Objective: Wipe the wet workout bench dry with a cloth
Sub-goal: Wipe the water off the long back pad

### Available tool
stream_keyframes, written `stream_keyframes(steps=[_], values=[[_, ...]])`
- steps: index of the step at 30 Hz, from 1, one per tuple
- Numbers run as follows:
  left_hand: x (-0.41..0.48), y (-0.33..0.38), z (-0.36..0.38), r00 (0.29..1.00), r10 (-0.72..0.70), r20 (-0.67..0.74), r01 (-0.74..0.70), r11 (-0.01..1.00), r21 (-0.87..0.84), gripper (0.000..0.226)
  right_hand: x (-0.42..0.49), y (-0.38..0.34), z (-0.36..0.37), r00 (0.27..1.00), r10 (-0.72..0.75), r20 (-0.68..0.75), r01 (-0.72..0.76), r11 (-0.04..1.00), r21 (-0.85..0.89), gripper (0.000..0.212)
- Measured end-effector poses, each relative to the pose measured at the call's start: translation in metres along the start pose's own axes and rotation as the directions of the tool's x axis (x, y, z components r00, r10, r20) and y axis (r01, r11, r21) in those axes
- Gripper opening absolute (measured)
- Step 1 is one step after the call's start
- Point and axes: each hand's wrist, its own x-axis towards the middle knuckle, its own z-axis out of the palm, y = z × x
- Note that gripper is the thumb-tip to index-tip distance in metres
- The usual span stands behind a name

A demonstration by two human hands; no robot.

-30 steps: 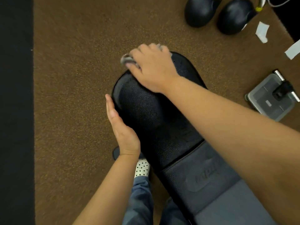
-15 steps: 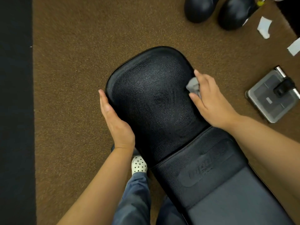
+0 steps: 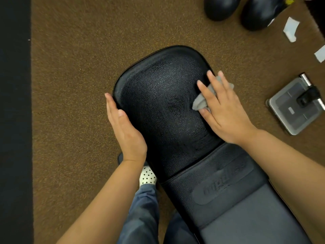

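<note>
The workout bench [image 3: 158,106] is found low over the floor, running from the lower right of the view toward the centre. Its rounded black end pad is seen in full, and a grey section [image 3: 255,217] adjoins it toward the lower right. An embossed oval label is noted at the join; its lettering cannot be read. Faint streak marks are seen on the textured black surface near the middle of the pad.

A small grey cloth [image 3: 200,103] is bunched on the right part of the pad. It is pressed down under the right hand [image 3: 226,111], whose fingers are spread and nearly straight over it. Parts of the cloth are seen between the thumb and forefinger and beyond the outer fingers. The cloth is not clenched in a fist.

The left hand [image 3: 126,132] is laid flat against the left edge of the pad, fingers straight and together, thumb resting on the rim. Nothing is held in it.

Below the left wrist, a white sock with black dots [image 3: 147,176] and a blue-grey trouser leg [image 3: 140,212] are seen beside the bench.

The floor is covered in brown carpet [image 3: 70,85], bordered by a black strip [image 3: 14,120] along the left. Two black rounded objects [image 3: 219,7] are recorded at the top edge, well apart from the bench; their nature cannot be determined. White paper scraps [image 3: 291,29] lie near the upper right. A grey lidded container [image 3: 295,110] is set on the carpet to the right of the bench.
</note>
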Motion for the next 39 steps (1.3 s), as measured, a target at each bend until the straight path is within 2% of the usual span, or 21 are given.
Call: stream_keyframes(steps=[8,15,18,23,27,33,39], values=[[0.0,0.002,0.0,1.0,0.018,0.0,-0.018,0.997,0.076,0.06,0.11,-0.031,-0.022,0.989,-0.031,-0.143,0.025,0.999,-0.04,0.054],[-0.002,0.007,0.001,1.0,-0.01,-0.008,0.011,0.995,0.1,0.056,0.16,-0.042,-0.037,0.994,-0.076,-0.082,0.073,0.996,-0.046,0.044],[-0.002,0.009,0.001,1.0,-0.002,-0.016,0.003,0.995,0.1,0.056,0.145,-0.034,-0.035,0.987,-0.084,-0.137,0.085,0.996,0.001,0.045],[-0.003,0.009,0.002,1.0,-0.013,-0.022,0.015,0.996,0.088,0.056,0.089,-0.012,-0.019,0.973,-0.008,-0.232,0.031,0.995,0.096,0.053],[-0.002,0.006,0.002,1.0,-0.003,-0.022,0.006,0.994,0.107,0.057,0.03,0.005,-0.007,0.991,0.033,-0.131,-0.017,0.993,0.121,0.06],[-0.001,0.006,0.002,1.0,0.01,-0.016,-0.008,0.987,0.157,0.056,-0.035,0.019,0.002,0.999,-0.043,0.029,0.042,0.999,0.01,0.061],[-0.002,0.006,0.001,1.0,0.026,-0.013,-0.024,0.985,0.174,0.054,-0.037,0.011,0.007,1.0,-0.009,-0.007,0.009,1.0,-0.003,0.057]])
